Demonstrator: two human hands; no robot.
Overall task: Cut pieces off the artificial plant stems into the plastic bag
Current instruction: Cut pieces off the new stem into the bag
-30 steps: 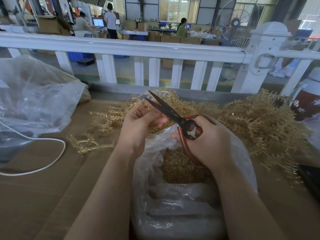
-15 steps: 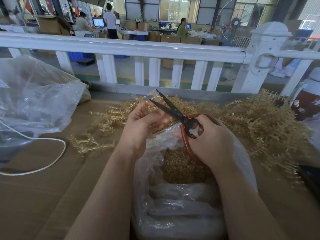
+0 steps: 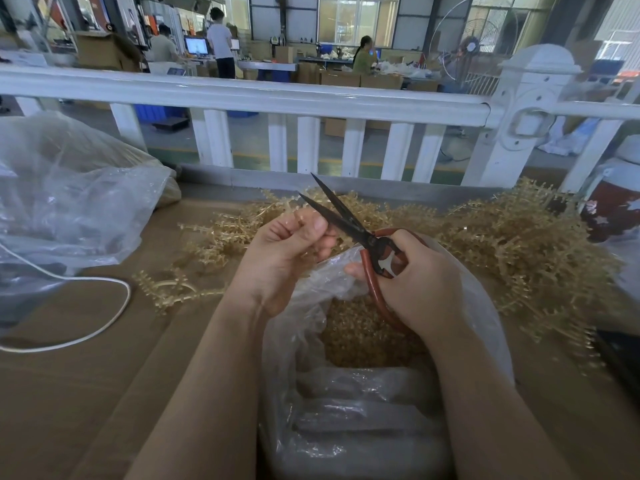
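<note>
Plastic bag [image 3: 346,420]: clear, open-mouthed, lowest in the frame between our forearms; we see a thick layer of golden cut pieces [image 3: 360,341] in it, so much cutting looks done.
Right hand [image 3: 415,282]: fingers curled through the red handles of the scissors [image 3: 349,223], blades parted above the bag mouth.
Left hand [image 3: 284,251]: fingers pinch a short golden stem [image 3: 300,220] just beside the blades.
Tabletop [image 3: 69,393]: brown; a white cord [image 3: 104,323] loops at left.
Uncut stems [image 3: 502,244]: heaped centre to right, so we judge plenty remains.
Far edge: white railing [image 3: 242,95].
</note>
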